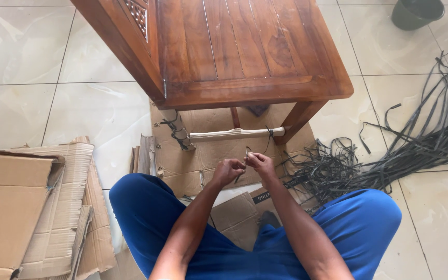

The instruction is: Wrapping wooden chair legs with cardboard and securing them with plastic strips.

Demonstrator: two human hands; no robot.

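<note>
Both hands, left hand (227,171) and right hand (259,163), fingers pinching a thin strip (247,154); green bucket (416,12) contents unseen

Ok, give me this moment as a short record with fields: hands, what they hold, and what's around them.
Left hand: closed, meeting the right, pinching something small.
Right hand: closed on the same small item; cannot tell what it is.
Ahead: brown wooden table, its paper-wrapped lower rail.
Right: tangled pile of black plastic straps.
Left: stacked flattened brown cardboard.
Far right: dark green bucket.
</note>
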